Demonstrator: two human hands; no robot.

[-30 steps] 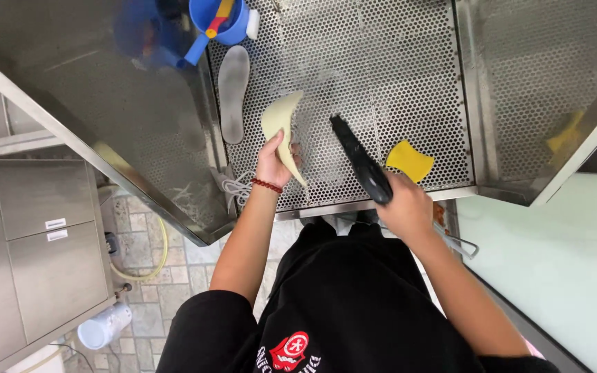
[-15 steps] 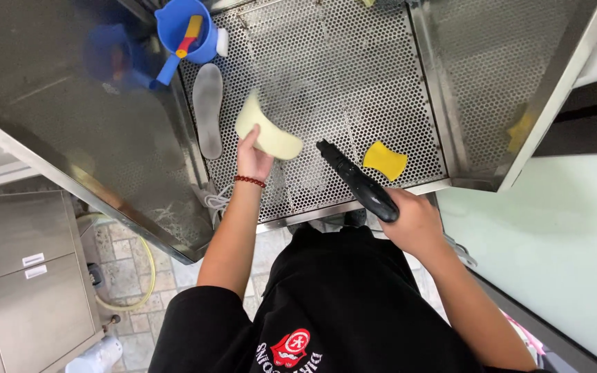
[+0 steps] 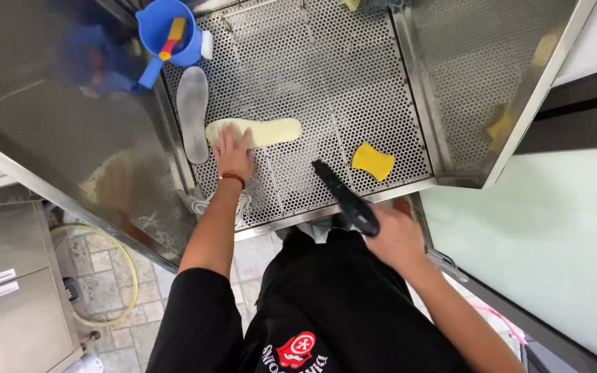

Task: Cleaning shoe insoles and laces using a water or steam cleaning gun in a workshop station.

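While left hand (image 3: 233, 155) presses cream insole (image 3: 257, 131) flat on perforated tray (image 3: 354, 90), fingers spread, right hand (image 3: 395, 238) grips black spray gun (image 3: 343, 197). Next, I judge: aim nozzle at insole.

perforated shiny steel tray (image 3: 381, 69), matt foam insole (image 3: 264, 131).

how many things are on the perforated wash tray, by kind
insoles: 2, yellow insole under the left hand, grey insole
sponge: 1, yellow sponge
cup: 1, blue cup
black spray gun: 1, in the right hand
total: 5
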